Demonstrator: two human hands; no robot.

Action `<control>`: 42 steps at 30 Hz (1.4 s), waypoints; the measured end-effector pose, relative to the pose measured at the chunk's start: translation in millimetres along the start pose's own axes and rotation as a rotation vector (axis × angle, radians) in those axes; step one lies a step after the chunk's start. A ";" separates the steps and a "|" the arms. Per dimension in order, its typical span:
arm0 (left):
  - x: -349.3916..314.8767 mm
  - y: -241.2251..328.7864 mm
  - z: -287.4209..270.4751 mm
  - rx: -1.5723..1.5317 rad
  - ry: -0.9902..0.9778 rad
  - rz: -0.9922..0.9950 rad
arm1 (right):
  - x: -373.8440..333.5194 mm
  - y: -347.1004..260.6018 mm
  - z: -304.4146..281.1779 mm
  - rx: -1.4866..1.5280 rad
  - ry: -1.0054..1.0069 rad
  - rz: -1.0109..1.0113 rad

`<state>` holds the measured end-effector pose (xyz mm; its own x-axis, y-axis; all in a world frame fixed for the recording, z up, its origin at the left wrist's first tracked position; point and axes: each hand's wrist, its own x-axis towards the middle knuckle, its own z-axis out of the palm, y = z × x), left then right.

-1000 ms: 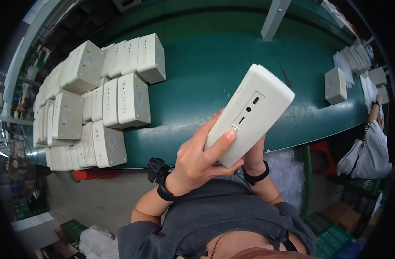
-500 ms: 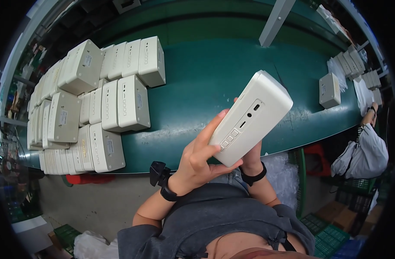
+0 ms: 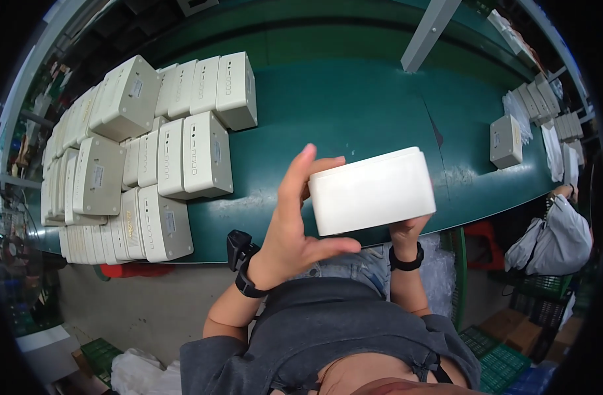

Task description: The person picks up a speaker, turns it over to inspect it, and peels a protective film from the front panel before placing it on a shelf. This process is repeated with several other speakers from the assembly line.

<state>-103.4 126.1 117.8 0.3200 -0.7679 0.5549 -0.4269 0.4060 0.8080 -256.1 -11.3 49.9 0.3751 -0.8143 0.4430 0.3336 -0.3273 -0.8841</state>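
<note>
A cream-white, block-shaped speaker [image 3: 374, 192] is held up over the table's near edge, a plain smooth face turned toward me. At its lower right corner my right hand [image 3: 409, 232] grips it, the fingers partly hidden beneath and behind it. My left hand [image 3: 289, 220] is open at the speaker's left end, thumb stretched out under it and fingers spread. One left fingertip shows past the top edge; whether it touches cannot be told. Rows of like speakers [image 3: 206, 155] stand stacked at the left, showing ports, square buttons and labels.
The green table [image 3: 341, 99] has a dark tear right of the held speaker. A single speaker [image 3: 506, 141] stands at the right, near more stacked units [image 3: 537, 97]. A grey post [image 3: 428, 36] rises at the back. Another person's hand [image 3: 565, 191] is at the far right edge.
The speaker has turned from its ported, buttoned side to a plain face and now lies more level. My left fingers have spread off its side; my right hand has shifted rightward.
</note>
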 end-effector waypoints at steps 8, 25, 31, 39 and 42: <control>-4.2 -9.5 -14.6 -0.059 -0.076 -0.171 | 18.3 -30.5 -8.6 -0.356 -0.195 -0.355; -6.4 -37.7 4.6 -0.786 0.253 -0.629 | 9.8 -58.4 19.5 -0.148 -0.228 0.023; -2.5 -28.9 11.0 -1.212 0.194 -0.778 | 30.6 -59.1 13.8 -0.440 -0.515 -0.370; -4.7 -36.1 20.0 -1.316 0.217 -0.890 | 21.1 -63.8 24.7 -0.301 -0.462 -0.365; -2.8 -35.6 22.8 -1.535 0.274 -0.927 | 17.1 -60.2 21.4 -0.189 -0.411 -0.268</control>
<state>-108.4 102.5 83.0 0.1571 -0.9563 -0.2467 0.9743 0.1093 0.1969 -251.3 4.7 113.9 0.6187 -0.4477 0.6455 0.3165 -0.6100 -0.7264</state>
